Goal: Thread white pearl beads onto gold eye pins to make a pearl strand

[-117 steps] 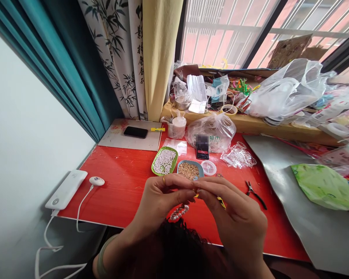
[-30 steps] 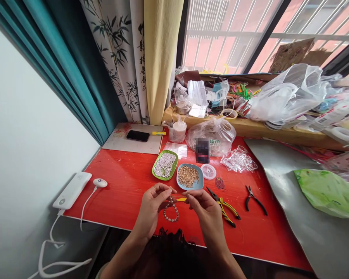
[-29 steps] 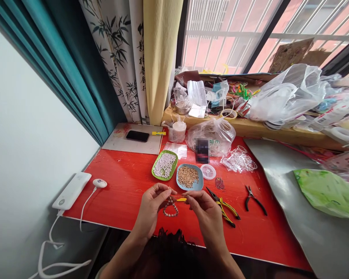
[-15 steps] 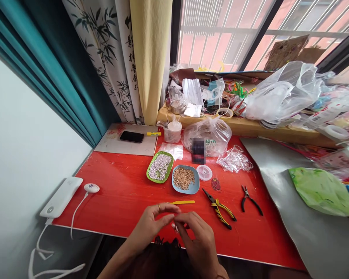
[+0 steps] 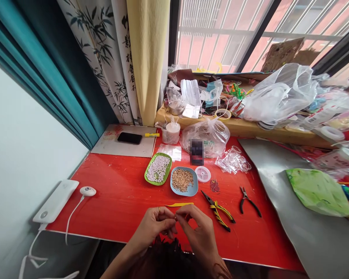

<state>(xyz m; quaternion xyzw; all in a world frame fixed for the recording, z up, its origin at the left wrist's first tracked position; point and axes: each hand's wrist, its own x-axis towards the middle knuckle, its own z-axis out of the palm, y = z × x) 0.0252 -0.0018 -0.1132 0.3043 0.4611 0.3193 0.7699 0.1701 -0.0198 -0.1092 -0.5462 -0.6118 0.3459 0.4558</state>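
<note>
My left hand and my right hand meet fingertip to fingertip above the front edge of the red table. Both are pinched closed; what lies between the fingers is too small to make out. Just beyond them lies a flat yellow stick. Behind it, a blue dish holds small gold beads, and a green dish holds silvery-white beads. Right of my right hand rest yellow-and-black long-nose pliers and smaller black-handled pliers. Dark hair hides part of my wrists.
A white spool, clear plastic packets and a shopping bag stand behind the dishes. A phone lies on a grey board at the back left. A power bank is at the left edge; a grey sheet covers the right.
My hands have drawn together, with the left fingers curling into a pinch against the right fingertips. The white-and-red bit seen under the fingers is now hidden. The view has shifted slightly.
</note>
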